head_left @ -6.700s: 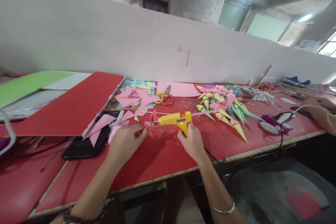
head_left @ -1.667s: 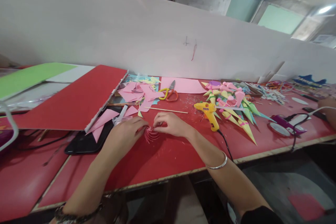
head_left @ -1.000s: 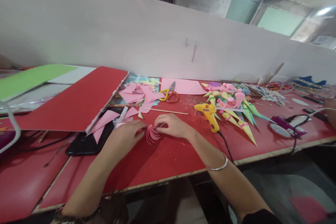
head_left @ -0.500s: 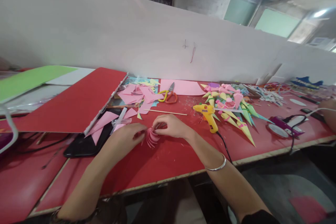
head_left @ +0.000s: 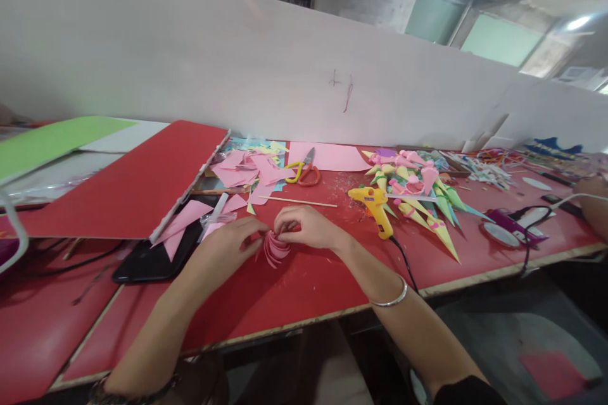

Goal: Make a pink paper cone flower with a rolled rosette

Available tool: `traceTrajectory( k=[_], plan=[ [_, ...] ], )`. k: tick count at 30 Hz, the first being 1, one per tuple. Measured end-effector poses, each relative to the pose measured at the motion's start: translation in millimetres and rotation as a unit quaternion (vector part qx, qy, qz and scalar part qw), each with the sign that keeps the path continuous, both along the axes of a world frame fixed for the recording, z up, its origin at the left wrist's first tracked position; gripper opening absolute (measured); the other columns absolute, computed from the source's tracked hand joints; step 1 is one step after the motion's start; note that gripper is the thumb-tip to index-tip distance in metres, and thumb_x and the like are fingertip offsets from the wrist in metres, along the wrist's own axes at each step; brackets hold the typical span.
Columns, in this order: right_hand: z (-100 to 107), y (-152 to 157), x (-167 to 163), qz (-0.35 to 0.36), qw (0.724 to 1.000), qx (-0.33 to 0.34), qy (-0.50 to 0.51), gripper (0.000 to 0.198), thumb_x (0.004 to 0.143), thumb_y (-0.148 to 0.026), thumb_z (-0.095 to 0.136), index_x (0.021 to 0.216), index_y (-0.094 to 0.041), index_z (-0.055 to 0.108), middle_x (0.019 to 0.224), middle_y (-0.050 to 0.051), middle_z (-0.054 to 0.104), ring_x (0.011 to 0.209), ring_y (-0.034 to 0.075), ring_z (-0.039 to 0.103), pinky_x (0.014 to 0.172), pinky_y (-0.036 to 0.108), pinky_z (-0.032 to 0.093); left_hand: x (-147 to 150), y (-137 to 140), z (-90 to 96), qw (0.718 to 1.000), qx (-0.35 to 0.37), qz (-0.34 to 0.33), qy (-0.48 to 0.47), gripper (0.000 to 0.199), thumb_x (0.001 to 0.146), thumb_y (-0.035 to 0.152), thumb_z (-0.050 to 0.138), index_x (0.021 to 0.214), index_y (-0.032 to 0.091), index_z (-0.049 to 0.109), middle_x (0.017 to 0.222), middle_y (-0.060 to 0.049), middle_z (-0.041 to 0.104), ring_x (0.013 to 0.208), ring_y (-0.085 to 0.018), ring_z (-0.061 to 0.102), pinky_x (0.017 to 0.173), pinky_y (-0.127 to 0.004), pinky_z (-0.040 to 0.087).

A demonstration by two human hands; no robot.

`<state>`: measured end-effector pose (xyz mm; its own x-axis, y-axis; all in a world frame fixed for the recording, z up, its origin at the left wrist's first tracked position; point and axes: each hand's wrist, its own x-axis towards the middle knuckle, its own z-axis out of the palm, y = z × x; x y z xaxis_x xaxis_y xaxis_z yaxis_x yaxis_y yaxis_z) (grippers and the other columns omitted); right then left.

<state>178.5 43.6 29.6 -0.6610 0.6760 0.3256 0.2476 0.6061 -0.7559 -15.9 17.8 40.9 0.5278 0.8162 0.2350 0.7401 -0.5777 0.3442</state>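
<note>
A pink curled paper strip [head_left: 276, 253], with several layered loops, hangs between my hands just above the red tabletop [head_left: 285, 297]. My left hand [head_left: 242, 242] pinches its upper left side, the fingertips partly hidden. From the right, my right hand [head_left: 306, 228] grips its top edge between thumb and fingers. Behind my hands lies a thin wooden stick [head_left: 299, 201]. Scissors [head_left: 304, 171] with one yellow and one orange handle rest farther back. Right of my right hand is a yellow glue gun [head_left: 375, 205] with a black cord.
Pink paper scraps [head_left: 247, 168] and a black phone-like slab [head_left: 152, 259] lie to the left, near a large red board [head_left: 142, 177]. Paper cones [head_left: 441, 231] are piled on the right, beyond them a purple box-like object [head_left: 508, 224]. Another person's arm [head_left: 593, 202] shows at far right.
The pink strip's loops have shifted and look more bunched and turned between my fingers. Both hands stay in nearly the same place.
</note>
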Motion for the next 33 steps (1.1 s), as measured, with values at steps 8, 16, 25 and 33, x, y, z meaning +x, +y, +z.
traceTrajectory(
  k=[8,16,25,33],
  plan=[
    [5.1,-2.6,0.0,-0.016,1.000,-0.007,-0.003,0.002,0.074,-0.012,0.059,0.075,-0.014,0.059,0.075,0.001,0.060,0.069,0.010,0.056,0.063,0.019,0.042,-1.2,0.3,-0.7,0.999,0.038,-0.002,0.021,0.029,0.081,0.025,0.032,0.080,0.020,0.061,0.080,-0.005,0.065,0.072,-0.017,0.058,0.065,-0.027,0.042],
    [7.0,-4.3,-1.4,-0.020,0.998,-0.040,0.046,0.007,0.075,-0.019,0.061,0.072,-0.013,0.059,0.072,0.000,0.060,0.067,0.010,0.055,0.066,0.021,0.043,-1.4,-2.6,3.1,0.999,0.045,0.006,0.011,0.030,0.082,0.029,0.034,0.080,0.020,0.062,0.081,-0.005,0.067,0.073,-0.018,0.059,0.066,-0.029,0.043],
    [12.1,-5.9,0.6,-0.020,0.999,-0.011,0.043,0.007,0.075,-0.017,0.061,0.070,-0.014,0.058,0.074,0.000,0.058,0.070,0.010,0.053,0.068,0.020,0.042,-3.3,1.5,-1.4,0.996,0.082,-0.025,0.038,0.034,0.085,0.028,0.029,0.081,0.019,0.062,0.081,-0.006,0.066,0.075,-0.019,0.059,0.068,-0.030,0.043],
    [10.8,-4.1,0.6,-0.019,0.999,-0.014,0.048,0.007,0.076,-0.018,0.061,0.070,-0.014,0.058,0.074,0.000,0.058,0.070,0.010,0.053,0.067,0.020,0.041,-2.8,-0.2,-2.1,0.990,0.096,-0.027,0.101,0.034,0.086,0.021,0.026,0.083,0.019,0.060,0.083,-0.006,0.065,0.078,-0.019,0.060,0.069,-0.029,0.041]
  ],
)
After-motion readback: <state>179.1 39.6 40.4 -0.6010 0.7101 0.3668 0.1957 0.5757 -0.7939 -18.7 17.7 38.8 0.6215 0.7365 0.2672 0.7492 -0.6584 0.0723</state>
